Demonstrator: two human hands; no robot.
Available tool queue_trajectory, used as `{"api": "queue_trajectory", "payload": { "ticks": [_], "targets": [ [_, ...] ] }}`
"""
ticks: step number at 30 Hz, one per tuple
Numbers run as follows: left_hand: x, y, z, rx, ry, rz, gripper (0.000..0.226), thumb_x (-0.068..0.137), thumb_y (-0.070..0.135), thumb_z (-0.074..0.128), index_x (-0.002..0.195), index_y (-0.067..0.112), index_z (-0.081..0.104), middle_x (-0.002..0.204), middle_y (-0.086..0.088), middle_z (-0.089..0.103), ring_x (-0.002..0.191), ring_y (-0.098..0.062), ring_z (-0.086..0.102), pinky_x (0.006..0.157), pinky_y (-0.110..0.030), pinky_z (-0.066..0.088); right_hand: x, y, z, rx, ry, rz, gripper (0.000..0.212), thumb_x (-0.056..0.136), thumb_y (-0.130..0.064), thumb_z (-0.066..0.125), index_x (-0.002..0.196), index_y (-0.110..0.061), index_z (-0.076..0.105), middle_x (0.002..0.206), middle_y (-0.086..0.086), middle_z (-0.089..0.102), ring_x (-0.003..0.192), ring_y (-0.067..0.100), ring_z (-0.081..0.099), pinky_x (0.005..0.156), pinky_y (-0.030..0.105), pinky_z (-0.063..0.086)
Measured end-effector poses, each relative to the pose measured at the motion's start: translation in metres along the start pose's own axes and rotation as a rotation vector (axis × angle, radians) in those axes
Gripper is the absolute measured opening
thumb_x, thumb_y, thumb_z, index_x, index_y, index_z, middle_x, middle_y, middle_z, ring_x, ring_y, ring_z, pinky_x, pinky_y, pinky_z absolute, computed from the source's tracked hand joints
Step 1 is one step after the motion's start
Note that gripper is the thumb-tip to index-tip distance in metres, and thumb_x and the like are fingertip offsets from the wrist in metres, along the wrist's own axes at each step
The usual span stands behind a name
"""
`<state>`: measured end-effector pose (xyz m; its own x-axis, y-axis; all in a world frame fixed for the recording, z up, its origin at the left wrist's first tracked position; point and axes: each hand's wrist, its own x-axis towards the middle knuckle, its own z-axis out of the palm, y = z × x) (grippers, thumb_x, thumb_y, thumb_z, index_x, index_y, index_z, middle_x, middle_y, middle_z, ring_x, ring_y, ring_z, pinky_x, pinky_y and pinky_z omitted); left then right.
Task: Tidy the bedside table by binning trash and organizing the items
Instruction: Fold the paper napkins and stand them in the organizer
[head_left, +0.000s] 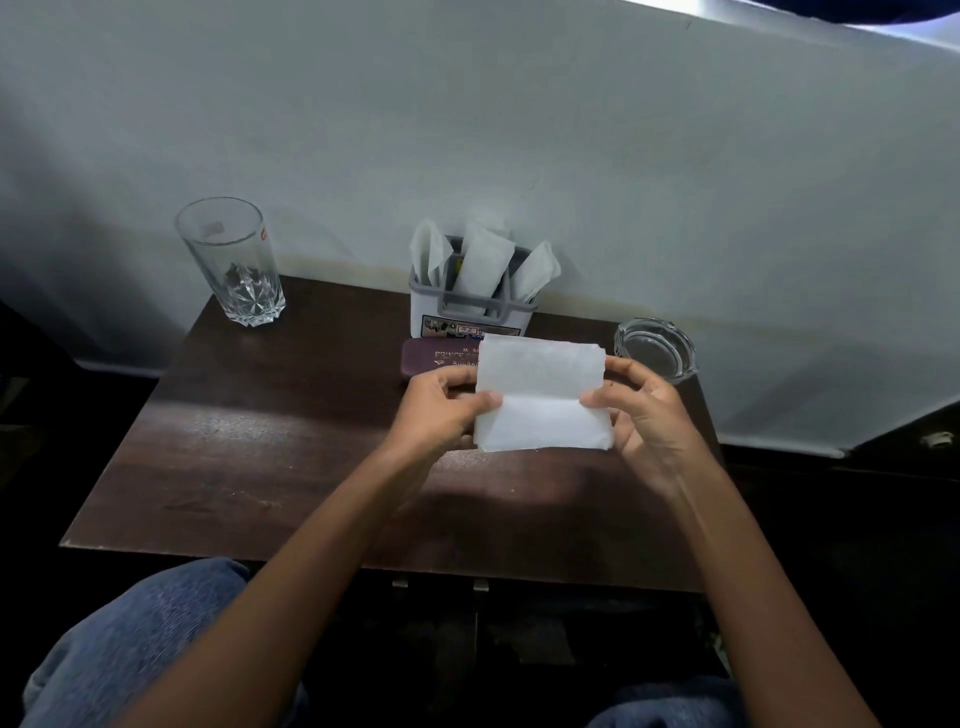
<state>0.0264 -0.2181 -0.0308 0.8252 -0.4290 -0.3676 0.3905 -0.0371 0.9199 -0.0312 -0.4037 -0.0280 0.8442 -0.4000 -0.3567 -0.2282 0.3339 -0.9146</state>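
We hold a half-folded white napkin (540, 395) over the dark table (260, 467), left hand (441, 410) pinching its left edge, right hand (644, 415) pinching its right. Behind it sit a maroon case (436, 358) and napkin caddy (470, 312); glass (234, 265) back left, ashtray (655, 348) right

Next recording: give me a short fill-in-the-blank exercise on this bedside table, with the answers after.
1. The left hand and right hand together hold a folded ____ napkin.
2. The glass tumbler stands at the back ____ corner of the table.
3. The glass ashtray sits to the ____ of the napkin holder.
4. The maroon case lies just in ____ of the holder.
Answers: white; left; right; front.
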Motion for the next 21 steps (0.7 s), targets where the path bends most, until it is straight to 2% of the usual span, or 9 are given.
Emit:
{"api": "queue_trajectory", "payload": {
  "ticks": [4,7,9,12,16,18,21],
  "targets": [
    [0.0001,-0.0005,0.0005,-0.027,-0.014,-0.005,0.020,0.086,0.000,0.061,0.103,0.010,0.064,0.086,0.000,0.069,0.062,-0.002,0.067,0.051,-0.017,0.054,-0.0037,-0.0016,0.0017,0.033,-0.092,0.056,0.031,0.078,0.014,0.051,0.100,-0.006,0.057,0.094,0.012,0.066,0.080,0.026,0.063,0.062,0.036,0.057],
    [0.0013,-0.0016,-0.0002,-0.056,-0.017,-0.022,0.017,0.087,0.003,0.061,0.101,0.010,0.065,0.092,-0.004,0.070,0.068,-0.008,0.069,0.054,-0.019,0.055,-0.0043,-0.0020,0.0042,0.074,-0.086,0.033,0.029,0.077,0.018,0.050,0.096,-0.002,0.061,0.086,0.011,0.067,0.079,0.023,0.064,0.064,0.031,0.059],
    [0.0016,-0.0011,-0.0014,-0.072,-0.025,-0.025,0.014,0.088,0.005,0.059,0.094,0.014,0.067,0.094,-0.005,0.071,0.074,-0.012,0.069,0.056,-0.021,0.055,-0.0045,-0.0029,0.0046,0.078,-0.071,0.014,0.025,0.078,0.017,0.050,0.083,-0.001,0.066,0.076,0.008,0.067,0.073,0.020,0.062,0.060,0.027,0.058],
    [0.0006,0.0018,-0.0011,-0.117,-0.061,-0.030,0.027,0.090,0.002,0.049,0.082,0.017,0.070,0.088,-0.002,0.072,0.069,-0.011,0.069,0.057,-0.022,0.055,-0.0048,-0.0047,0.0025,0.038,-0.061,-0.019,0.036,0.080,0.012,0.052,0.056,-0.009,0.070,0.064,0.003,0.065,0.066,0.015,0.060,0.056,0.022,0.054],
    [0.0013,0.0055,0.0028,-0.144,-0.042,-0.078,0.042,0.086,0.000,0.031,0.075,0.014,0.070,0.090,-0.007,0.071,0.069,-0.015,0.069,0.057,-0.024,0.055,-0.0057,-0.0060,0.0021,0.011,-0.086,-0.058,0.041,0.083,0.011,0.051,0.055,-0.010,0.072,0.068,0.004,0.068,0.066,0.014,0.063,0.055,0.024,0.056],
    [0.0012,0.0062,0.0034,-0.134,-0.021,-0.097,0.036,0.086,0.009,0.035,0.081,0.011,0.071,0.093,-0.009,0.072,0.072,-0.017,0.069,0.058,-0.024,0.053,-0.0058,-0.0064,0.0026,-0.015,-0.094,-0.077,0.044,0.084,0.013,0.048,0.056,-0.011,0.073,0.072,0.005,0.068,0.068,0.016,0.062,0.057,0.025,0.056],
    [-0.0003,0.0038,0.0020,-0.081,0.032,-0.046,0.017,0.085,0.015,0.058,0.095,0.007,0.070,0.099,-0.011,0.071,0.081,-0.021,0.068,0.060,-0.026,0.055,-0.0068,-0.0064,0.0044,-0.031,-0.101,-0.085,0.050,0.085,0.014,0.040,0.058,-0.012,0.073,0.079,0.007,0.067,0.072,0.017,0.061,0.058,0.027,0.055]
  ]
}}
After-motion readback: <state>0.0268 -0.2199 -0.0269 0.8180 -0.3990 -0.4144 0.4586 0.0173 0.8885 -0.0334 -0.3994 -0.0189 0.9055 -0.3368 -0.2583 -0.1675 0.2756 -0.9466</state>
